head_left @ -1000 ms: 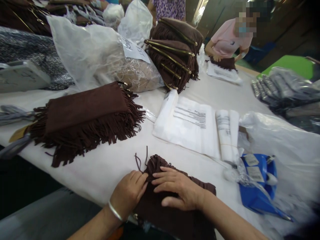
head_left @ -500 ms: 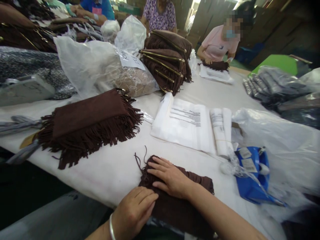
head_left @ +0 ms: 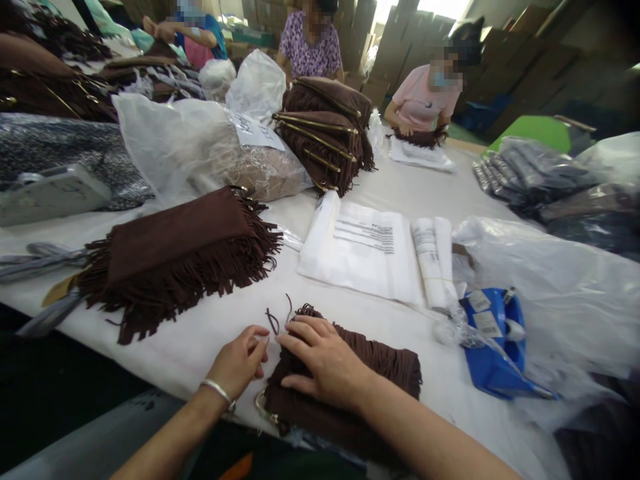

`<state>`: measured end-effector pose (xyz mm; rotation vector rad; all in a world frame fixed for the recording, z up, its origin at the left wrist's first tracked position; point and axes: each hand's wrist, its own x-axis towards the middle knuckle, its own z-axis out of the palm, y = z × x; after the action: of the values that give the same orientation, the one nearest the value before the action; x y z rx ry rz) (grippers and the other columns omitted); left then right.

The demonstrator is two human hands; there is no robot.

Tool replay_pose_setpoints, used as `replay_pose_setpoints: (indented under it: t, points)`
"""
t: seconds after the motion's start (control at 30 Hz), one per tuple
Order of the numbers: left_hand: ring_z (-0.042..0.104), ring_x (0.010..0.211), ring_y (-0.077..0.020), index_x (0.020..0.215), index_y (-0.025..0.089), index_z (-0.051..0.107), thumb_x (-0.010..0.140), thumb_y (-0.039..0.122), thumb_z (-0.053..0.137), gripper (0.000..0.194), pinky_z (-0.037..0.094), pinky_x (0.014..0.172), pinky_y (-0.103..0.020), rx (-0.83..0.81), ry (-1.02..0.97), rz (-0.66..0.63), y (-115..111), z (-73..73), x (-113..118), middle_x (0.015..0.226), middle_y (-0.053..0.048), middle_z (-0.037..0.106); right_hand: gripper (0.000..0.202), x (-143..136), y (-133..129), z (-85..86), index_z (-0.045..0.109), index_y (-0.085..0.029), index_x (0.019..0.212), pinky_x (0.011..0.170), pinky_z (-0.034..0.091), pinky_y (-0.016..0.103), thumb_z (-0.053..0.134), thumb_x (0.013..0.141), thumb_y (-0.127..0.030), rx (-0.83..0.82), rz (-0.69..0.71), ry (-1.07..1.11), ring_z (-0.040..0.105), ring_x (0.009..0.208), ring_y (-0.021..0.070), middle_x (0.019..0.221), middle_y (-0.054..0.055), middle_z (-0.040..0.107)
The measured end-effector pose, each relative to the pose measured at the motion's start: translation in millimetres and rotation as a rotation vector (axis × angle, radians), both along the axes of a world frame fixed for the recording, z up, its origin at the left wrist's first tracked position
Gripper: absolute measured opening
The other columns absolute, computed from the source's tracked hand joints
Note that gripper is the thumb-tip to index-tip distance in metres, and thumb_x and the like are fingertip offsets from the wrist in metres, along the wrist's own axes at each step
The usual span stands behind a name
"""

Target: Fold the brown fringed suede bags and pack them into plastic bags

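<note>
A dark brown fringed bag [head_left: 350,417] lies at the front edge of the table, its fringe gathered on top. My right hand [head_left: 323,360] rests flat on its left part, fingers spread. Just left of the bag, my left hand [head_left: 245,357], with a bracelet at the wrist, is raised with curled fingers near two thin loose strands [head_left: 273,321]; whether it holds anything is unclear. A metal ring shows at the bag's lower left corner. Another brown fringed bag [head_left: 180,233] lies to the left.
Beyond are a stack of brown bags [head_left: 325,133], a filled plastic bag [head_left: 200,147], printed white sheets [head_left: 363,250] and a white roll [head_left: 433,263]. On the right sits a blue holder [head_left: 495,347] beside clear plastic [head_left: 565,287]. Several people work across the table.
My left hand has left the bag's lower left side and moved up and left toward the strands. My right hand stays on the bag, shifted slightly left. The bag's metal ring now shows.
</note>
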<state>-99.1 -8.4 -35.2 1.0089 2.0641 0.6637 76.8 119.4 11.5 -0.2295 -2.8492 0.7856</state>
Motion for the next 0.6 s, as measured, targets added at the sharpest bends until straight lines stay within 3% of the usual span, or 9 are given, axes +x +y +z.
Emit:
replay_pose_setpoints:
  t: [0.1, 0.17, 0.23, 0.3, 0.37, 0.47, 0.53, 0.6]
  points:
    - [0.060, 0.076, -0.0190, 0.128, 0.023, 0.045, 0.086, 0.020, 0.041, 0.043, 0.047, 0.074, -0.033, 0.119, 0.342, -0.205, 14, 3.9, -8, 0.086, -0.003, 0.060, 0.034, -4, -7, -13.7, 0.053, -0.022, 0.119, 0.100, 0.036, 0.042, 0.055, 0.087, -0.032, 0.067, 0.067, -0.097, 0.043, 0.115, 0.0252, 0.122, 0.007, 0.055]
    - [0.057, 0.084, -0.0211, 0.132, 0.025, 0.043, 0.082, 0.008, 0.041, 0.052, 0.045, 0.078, -0.036, 0.152, 0.576, -0.445, 29, 6.8, -13, 0.092, -0.006, 0.058, 0.020, 5, -13, -26.2, 0.058, -0.020, 0.108, 0.094, 0.041, 0.038, 0.048, 0.090, -0.023, 0.054, 0.020, -0.132, 0.049, 0.104, 0.0217, 0.109, 0.006, 0.060]
    - [0.055, 0.085, -0.0231, 0.128, 0.023, 0.048, 0.080, 0.002, 0.042, 0.052, 0.045, 0.076, -0.037, 0.155, 0.796, -0.669, 46, 9.1, -16, 0.092, -0.008, 0.058, 0.020, 15, -19, -36.8, 0.059, -0.020, 0.106, 0.092, 0.042, 0.037, 0.045, 0.092, -0.021, 0.027, -0.041, -0.112, 0.050, 0.100, 0.0206, 0.104, 0.005, 0.061]
    - [0.054, 0.089, -0.0249, 0.113, 0.018, 0.058, 0.081, 0.002, 0.043, 0.038, 0.045, 0.075, -0.038, 0.159, 0.882, -0.770, 61, 10.9, -18, 0.093, -0.010, 0.059, 0.021, 24, -25, -42.9, 0.058, -0.020, 0.108, 0.093, 0.042, 0.037, 0.045, 0.092, -0.021, 0.008, -0.073, -0.070, 0.050, 0.102, 0.0205, 0.105, 0.006, 0.061]
    - [0.053, 0.090, -0.0256, 0.095, 0.015, 0.063, 0.083, 0.004, 0.044, 0.025, 0.044, 0.076, -0.039, 0.175, 0.897, -0.814, 68, 13.1, -20, 0.092, -0.011, 0.060, 0.022, 31, -29, -43.1, 0.057, -0.020, 0.112, 0.095, 0.042, 0.037, 0.047, 0.092, -0.021, 0.000, -0.087, -0.031, 0.050, 0.105, 0.0205, 0.106, 0.005, 0.062]
    - [0.053, 0.089, -0.0255, 0.081, 0.014, 0.062, 0.083, 0.004, 0.046, 0.019, 0.044, 0.075, -0.038, 0.185, 0.905, -0.854, 61, 18.8, -24, 0.088, -0.011, 0.060, 0.023, 39, -30, -30.1, 0.058, -0.021, 0.112, 0.099, 0.040, 0.037, 0.052, 0.090, -0.024, -0.019, -0.068, 0.049, 0.050, 0.109, 0.0196, 0.111, 0.004, 0.062]
    - [0.053, 0.093, -0.0250, 0.079, 0.015, 0.060, 0.081, 0.004, 0.048, 0.016, 0.044, 0.078, -0.037, 0.208, 0.818, -0.813, 48, 24.7, -25, 0.092, -0.011, 0.060, 0.023, 42, -21, -15.4, 0.059, -0.023, 0.112, 0.103, 0.038, 0.038, 0.052, 0.090, -0.024, -0.035, -0.083, 0.131, 0.048, 0.115, 0.0195, 0.118, 0.004, 0.060]
    - [0.055, 0.090, -0.0216, 0.078, 0.016, 0.058, 0.079, 0.008, 0.049, 0.012, 0.044, 0.078, -0.034, 0.194, 0.597, -0.689, 36, 31.5, -21, 0.090, -0.007, 0.060, 0.025, 39, -5, -2.7, 0.059, -0.024, 0.114, 0.105, 0.036, 0.040, 0.051, 0.090, -0.023, -0.076, -0.186, 0.211, 0.044, 0.121, 0.0201, 0.123, 0.005, 0.058]
